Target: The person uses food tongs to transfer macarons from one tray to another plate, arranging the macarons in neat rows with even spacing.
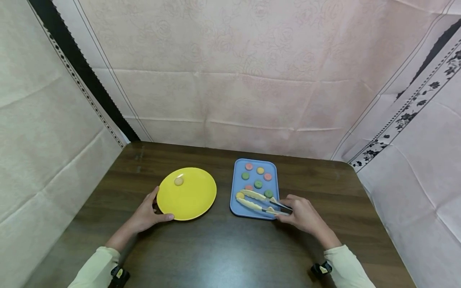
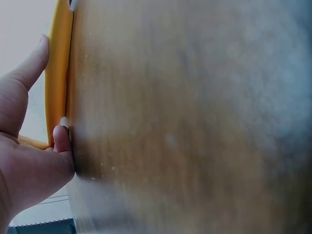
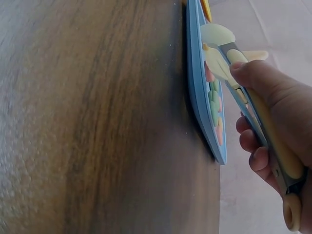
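My left hand (image 1: 145, 214) grips the near left rim of a yellow plate (image 1: 191, 200), thumb along the front edge and fingers at the side. On that plate lies one small pale yellow disc (image 1: 178, 181), macaron-like. My right hand (image 1: 302, 214) holds tongs with cream tips (image 1: 254, 195) and metal arms over a blue tray (image 1: 239, 210). The spread tips reach either side of a yellow disc (image 1: 240, 195) at the tray's left edge. In the right wrist view, thumb and fingers wrap the tongs' handle (image 3: 273, 131).
Several more discs lie on the tray, among them a pink one (image 1: 249, 166), a green one (image 1: 258, 184) and a yellow one (image 1: 260, 170). Both dishes stand on a dark wooden table (image 1: 216, 248). Pale patterned cloth (image 1: 234, 100) hangs behind and at both sides.
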Motion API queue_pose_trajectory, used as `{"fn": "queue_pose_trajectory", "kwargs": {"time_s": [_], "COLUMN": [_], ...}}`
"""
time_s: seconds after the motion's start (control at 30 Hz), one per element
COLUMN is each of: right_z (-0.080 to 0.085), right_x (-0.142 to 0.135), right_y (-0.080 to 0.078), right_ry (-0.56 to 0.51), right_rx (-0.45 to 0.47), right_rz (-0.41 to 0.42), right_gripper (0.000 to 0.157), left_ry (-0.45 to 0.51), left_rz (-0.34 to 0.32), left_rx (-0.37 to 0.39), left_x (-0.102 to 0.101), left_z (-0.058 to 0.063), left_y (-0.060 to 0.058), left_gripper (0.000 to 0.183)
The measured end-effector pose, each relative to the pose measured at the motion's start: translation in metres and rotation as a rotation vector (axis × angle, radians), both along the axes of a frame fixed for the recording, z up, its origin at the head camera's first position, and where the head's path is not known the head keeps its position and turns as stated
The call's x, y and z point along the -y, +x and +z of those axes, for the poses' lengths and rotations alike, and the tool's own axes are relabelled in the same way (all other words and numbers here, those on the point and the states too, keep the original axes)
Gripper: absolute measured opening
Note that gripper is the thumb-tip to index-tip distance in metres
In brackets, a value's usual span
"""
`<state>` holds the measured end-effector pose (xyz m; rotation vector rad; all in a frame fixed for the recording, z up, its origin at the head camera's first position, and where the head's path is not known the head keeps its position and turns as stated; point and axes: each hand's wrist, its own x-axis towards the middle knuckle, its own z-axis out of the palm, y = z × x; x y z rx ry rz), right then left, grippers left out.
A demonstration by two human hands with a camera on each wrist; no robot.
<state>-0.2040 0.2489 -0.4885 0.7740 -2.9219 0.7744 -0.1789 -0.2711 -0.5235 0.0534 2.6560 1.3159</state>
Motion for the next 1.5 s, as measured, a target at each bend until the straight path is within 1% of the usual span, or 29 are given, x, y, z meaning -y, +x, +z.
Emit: {"fn": "queue_pose_trajectory", "kwargs": {"time_s": [0.2,0.5,0.7,0.83,1.07,1.17,1.37,1.5], "right_z": [0.001,0.013,0.023,0.027,0.036,0.039,0.038,0.032], "right_x": [0.0,0.015,0.036,0.053,0.085,0.098,0.124,0.138], "right_y": [-0.001,-0.014,-0.028,-0.037,-0.054,-0.062,-0.073,-0.079], "right_ry": [-0.029,-0.062,-0.089,-0.095,-0.061,-0.059,-0.027,-0.01], "right_rx": [-0.012,-0.076,-0.11,-0.113,-0.144,-0.143,-0.103,-0.097], "right_rz": [-0.006,-0.017,0.005,0.023,0.09,0.116,0.129,0.181], "right_gripper": [0.045,0.048,0.048,0.05,0.047,0.046,0.05,0.047], "left_ry": [-0.001,-0.007,-0.013,-0.014,-0.009,-0.008,-0.007,-0.009], "left_rz": [0.002,0.011,0.01,0.012,0.013,0.01,0.006,0.006], "left_rx": [0.0,0.019,0.021,0.028,0.023,0.016,0.015,0.021], "left_x": [0.001,-0.002,-0.001,-0.001,0.0,0.0,-0.001,-0.001], "left_z": [0.0,0.001,0.001,0.002,0.0,0.001,0.003,0.002], "left_y": [0.0,0.0,-0.001,0.0,-0.001,-0.001,0.0,0.0], "left_gripper": [0.128,0.13,0.13,0.13,0.131,0.13,0.13,0.13]}}
